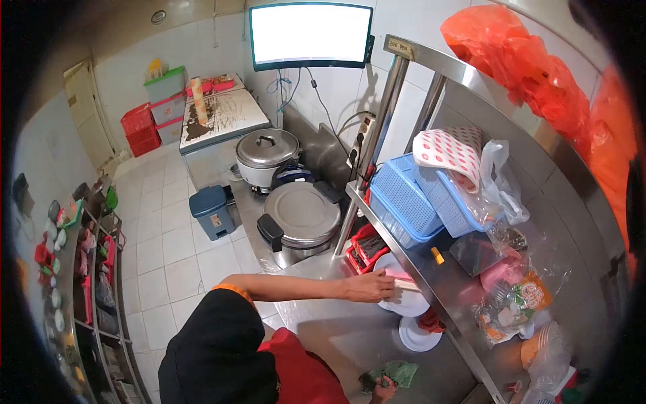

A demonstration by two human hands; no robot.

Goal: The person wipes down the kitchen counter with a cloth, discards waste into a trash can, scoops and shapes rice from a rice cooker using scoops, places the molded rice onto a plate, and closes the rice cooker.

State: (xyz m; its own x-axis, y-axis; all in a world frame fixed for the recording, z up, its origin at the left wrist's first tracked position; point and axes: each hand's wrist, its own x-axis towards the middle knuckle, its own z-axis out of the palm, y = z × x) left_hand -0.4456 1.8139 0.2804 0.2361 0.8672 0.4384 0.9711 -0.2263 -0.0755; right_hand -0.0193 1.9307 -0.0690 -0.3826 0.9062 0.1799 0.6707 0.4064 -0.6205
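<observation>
My left hand (369, 287) reaches across the steel counter, fingers curled at the edge of a flat pink-and-white item (402, 276). That item lies over a large white plate (410, 304), partly hidden by the shelf. A smaller white plate (415, 340) lies beside it, with something red (431, 322) at its rim. Low in the view, my right hand (384, 390) closes on a thin, crumpled green cloth-like piece (402, 372) with a dark patch, against the counter.
A steel shelf (431, 283) overhangs the plates and carries blue baskets (406, 195) and plastic packs. A red basket (367, 248) stands behind the plates. Beyond are a large lidded pot (301, 212), a rice cooker (267, 158) and a blue bin (212, 209) on the floor.
</observation>
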